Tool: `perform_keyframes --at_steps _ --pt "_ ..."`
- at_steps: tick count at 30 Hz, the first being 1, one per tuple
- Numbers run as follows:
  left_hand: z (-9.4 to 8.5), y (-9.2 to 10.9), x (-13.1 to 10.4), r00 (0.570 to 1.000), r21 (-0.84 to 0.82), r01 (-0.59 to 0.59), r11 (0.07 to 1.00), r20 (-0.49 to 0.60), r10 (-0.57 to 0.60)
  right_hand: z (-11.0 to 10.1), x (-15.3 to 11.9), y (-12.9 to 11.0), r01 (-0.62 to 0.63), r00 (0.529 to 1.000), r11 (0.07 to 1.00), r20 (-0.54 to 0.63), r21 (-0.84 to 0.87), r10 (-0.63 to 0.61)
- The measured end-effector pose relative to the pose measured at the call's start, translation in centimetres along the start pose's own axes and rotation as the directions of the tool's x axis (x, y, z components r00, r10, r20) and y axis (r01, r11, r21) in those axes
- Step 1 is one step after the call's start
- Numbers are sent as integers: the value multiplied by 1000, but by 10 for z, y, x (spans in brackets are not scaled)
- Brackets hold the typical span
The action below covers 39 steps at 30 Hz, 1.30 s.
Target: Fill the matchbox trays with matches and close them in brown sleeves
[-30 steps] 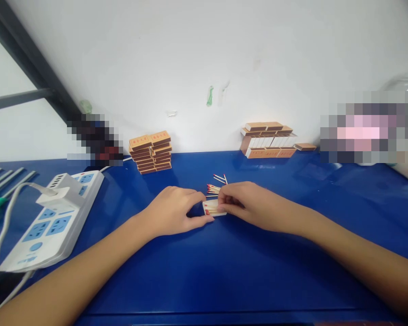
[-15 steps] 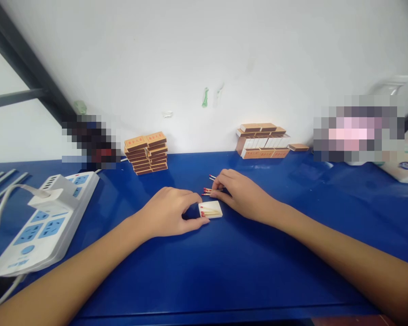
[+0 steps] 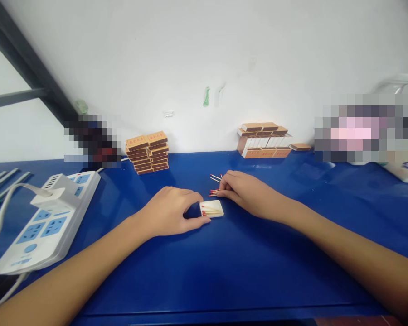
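Matchbox tray on the blue table, steadied by the left hand.
Its thumb and fingers pinch the tray's left end; the right hand, just behind, closes its fingertips on loose matches.

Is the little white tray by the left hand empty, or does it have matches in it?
Partly filled. The white tray lies open, face up, with a few red-tipped matches inside, their heads toward the left hand.

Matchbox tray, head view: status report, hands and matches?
Left hand steadies open matchbox tray, few matches inside. Right hand on loose matches behind tray. Blue table between them unobstructed.
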<state>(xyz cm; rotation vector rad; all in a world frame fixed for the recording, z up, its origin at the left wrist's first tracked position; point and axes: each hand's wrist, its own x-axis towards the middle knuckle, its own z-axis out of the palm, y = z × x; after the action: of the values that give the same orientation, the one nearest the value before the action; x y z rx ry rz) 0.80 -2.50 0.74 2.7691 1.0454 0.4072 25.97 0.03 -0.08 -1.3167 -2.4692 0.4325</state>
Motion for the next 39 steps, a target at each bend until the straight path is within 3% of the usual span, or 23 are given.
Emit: perform_keyframes --at_steps 7,11,15,25,34,39 --pt "1 -2 1 1000 12 17 1000 -13 -17 -9 -7 -8 40 999 999 11 35 -40" --pt "1 -1 2 1000 17 8 1000 -8 -8 -4 -11 -22 122 991 992 50 17 -123" --pt "1 -2 2 1000 8 4 1000 -12 -4 1 -12 -24 182 983 983 17 7 -182" --pt "1 -3 2 1000 2 14 1000 -8 -14 -12 -15 -16 104 988 991 103 82 -113" --pt "1 -2 0 1000 8 4 1000 -9 -4 -1 -13 -22 104 992 988 62 110 -111" --pt "1 -2 1 1000 7 9 1000 -6 -9 -6 -11 -13 112 992 991 -60 67 -108"
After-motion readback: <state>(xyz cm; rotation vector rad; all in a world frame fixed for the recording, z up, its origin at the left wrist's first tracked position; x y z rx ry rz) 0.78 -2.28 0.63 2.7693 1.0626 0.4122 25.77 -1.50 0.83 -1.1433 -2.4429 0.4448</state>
